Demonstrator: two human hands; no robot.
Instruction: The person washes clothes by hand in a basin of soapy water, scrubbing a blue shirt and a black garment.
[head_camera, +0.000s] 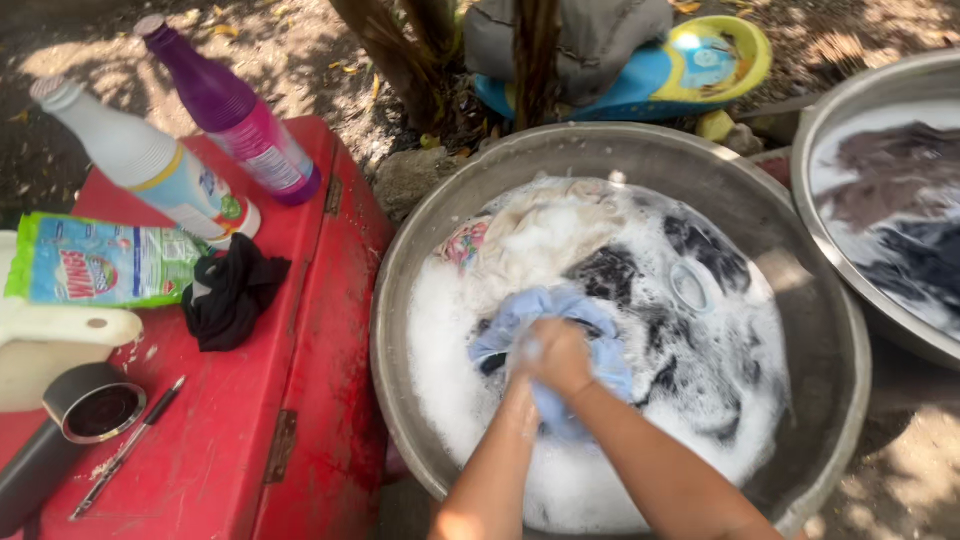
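A wide metal basin (820, 330) on the ground holds soapy water, foam and several wet clothes. At its middle lies a light blue cloth (535, 310), bunched up. My right hand (560, 355) is closed over the cloth from above. My left hand (522, 375) presses in beside it, mostly hidden under the right hand and the fabric, and grips the same cloth. A cream-coloured garment (540, 235) and dark clothes (700, 255) float behind the blue cloth.
A red box (300, 330) at the left carries a purple bottle (235, 115), a white bottle (145, 160), a detergent packet (100, 262), a black rag (232, 292) and a pen (130, 445). A second basin (890, 210) of soaking clothes stands at the right.
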